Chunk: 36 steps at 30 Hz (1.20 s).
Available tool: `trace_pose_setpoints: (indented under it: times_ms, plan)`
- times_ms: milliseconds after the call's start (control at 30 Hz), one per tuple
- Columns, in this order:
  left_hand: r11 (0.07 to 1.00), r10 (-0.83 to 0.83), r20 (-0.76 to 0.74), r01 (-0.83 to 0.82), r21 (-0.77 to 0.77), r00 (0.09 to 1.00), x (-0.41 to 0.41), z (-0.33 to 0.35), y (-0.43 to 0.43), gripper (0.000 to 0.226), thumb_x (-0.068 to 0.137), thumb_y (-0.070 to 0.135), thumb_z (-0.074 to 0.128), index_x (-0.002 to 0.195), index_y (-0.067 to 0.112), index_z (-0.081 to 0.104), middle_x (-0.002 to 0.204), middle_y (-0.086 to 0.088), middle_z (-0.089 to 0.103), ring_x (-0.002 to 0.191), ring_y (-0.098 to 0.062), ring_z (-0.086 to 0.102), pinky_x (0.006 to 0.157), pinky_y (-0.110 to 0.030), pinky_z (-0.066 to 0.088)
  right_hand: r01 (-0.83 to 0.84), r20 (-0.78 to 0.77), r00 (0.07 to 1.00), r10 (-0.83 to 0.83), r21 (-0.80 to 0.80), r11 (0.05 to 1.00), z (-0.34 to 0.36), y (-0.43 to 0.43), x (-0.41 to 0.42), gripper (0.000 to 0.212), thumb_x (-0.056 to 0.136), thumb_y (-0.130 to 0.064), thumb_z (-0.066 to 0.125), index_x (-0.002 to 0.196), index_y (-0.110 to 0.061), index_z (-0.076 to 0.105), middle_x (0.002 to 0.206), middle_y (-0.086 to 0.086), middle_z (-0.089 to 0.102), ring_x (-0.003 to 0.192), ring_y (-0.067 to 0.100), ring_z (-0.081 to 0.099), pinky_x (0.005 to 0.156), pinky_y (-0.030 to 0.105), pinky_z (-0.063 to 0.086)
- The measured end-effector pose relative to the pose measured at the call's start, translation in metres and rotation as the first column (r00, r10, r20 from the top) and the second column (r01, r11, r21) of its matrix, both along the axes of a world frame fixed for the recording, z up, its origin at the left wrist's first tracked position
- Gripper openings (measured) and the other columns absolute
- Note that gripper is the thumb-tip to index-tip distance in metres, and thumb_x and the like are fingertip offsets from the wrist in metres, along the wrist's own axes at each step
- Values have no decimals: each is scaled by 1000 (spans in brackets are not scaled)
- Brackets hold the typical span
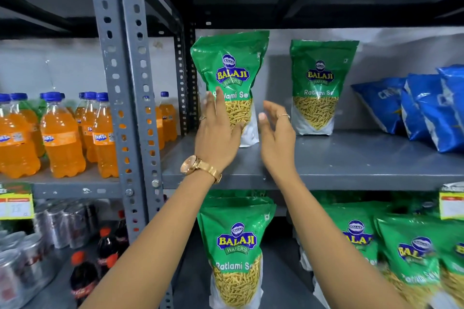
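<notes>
A green Balaji Ratlami Sev pouch (pixel 232 68) stands upright at the left end of the grey middle shelf (pixel 351 158). My left hand (pixel 217 133), with a gold watch on the wrist, lies with straight fingers against the pouch's front lower left. My right hand (pixel 276 133) hovers open just right of that pouch, fingers relaxed, holding nothing and apart from it. A second identical pouch (pixel 320 88) stands further right on the same shelf.
Blue snack bags (pixel 426 108) lean at the shelf's right end. More green pouches (pixel 236 246) fill the shelf below. Left of the perforated grey upright (pixel 125 83) stand orange Fanta bottles (pixel 60 138); cola bottles (pixel 108 251) and cans (pixel 57 226) sit lower.
</notes>
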<state>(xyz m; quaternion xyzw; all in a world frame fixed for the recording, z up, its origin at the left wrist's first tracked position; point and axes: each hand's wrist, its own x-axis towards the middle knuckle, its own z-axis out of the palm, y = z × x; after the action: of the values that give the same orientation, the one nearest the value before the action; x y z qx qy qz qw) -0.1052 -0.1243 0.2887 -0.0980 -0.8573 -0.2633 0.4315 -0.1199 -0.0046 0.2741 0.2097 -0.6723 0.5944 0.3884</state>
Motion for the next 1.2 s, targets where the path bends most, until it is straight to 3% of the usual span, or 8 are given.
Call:
trace_pose_setpoints:
  times_ms: [133,400,633,767,900,1000,1100,1200]
  plan:
    - [992,-104,-133,112,54,986,31,-15,26,71,98,30,48,153,12,8,163,-10,14,152,-22,12,121,-31,14,-41,-25,999,38,-143,989,-17,27,39,27,100,-15,48,124,-5,57,119,0,64,109,-3,59,93,5,43]
    - [888,-360,-283,420,189,889,86,-115,107,44,93,14,58,135,6,47,138,-8,53,134,-23,47,113,-36,38,38,74,997,-14,-335,941,-107,106,98,16,99,-18,47,107,-16,61,100,4,71,100,14,68,91,37,54]
    - [751,-525,98,406,521,846,97,-239,204,23,95,30,50,114,24,62,111,12,65,109,-4,61,95,-36,50,377,401,885,-236,-322,868,-227,220,103,20,100,-12,49,116,-2,55,102,0,59,87,-17,58,80,4,45]
    - [745,-593,366,316,587,717,75,-286,268,18,94,37,50,111,40,56,117,1,67,109,-7,63,99,-39,50,441,636,733,-243,-172,881,-277,292,84,64,89,-42,55,135,1,46,135,17,49,128,27,49,106,36,40]
    - [701,-631,421,246,670,651,46,-305,321,31,93,41,48,124,37,45,126,4,58,104,17,53,93,-17,43,307,719,681,-138,-110,945,-291,333,63,53,98,-28,53,144,-5,39,148,14,43,138,27,41,112,42,37]
    - [698,-615,434,198,689,658,31,-308,348,56,90,49,42,142,28,40,134,6,57,118,-1,55,94,-7,40,160,714,701,-8,-146,976,-293,346,54,49,102,-19,43,148,-10,32,139,-4,42,131,14,42,105,28,35]
    - [735,-558,464,149,662,688,27,-316,357,60,89,46,48,141,17,45,122,-18,64,110,-27,62,84,-12,45,84,722,691,43,-139,987,-296,358,53,49,102,-21,43,149,-12,32,126,-11,40,120,7,40,105,29,36]
    - [774,-504,511,102,625,696,29,-322,359,55,90,41,57,141,21,46,123,-16,55,105,-27,62,93,-27,53,59,716,696,53,-131,990,-303,371,52,50,99,-20,49,147,-12,36,128,-10,50,119,7,49,101,26,40]
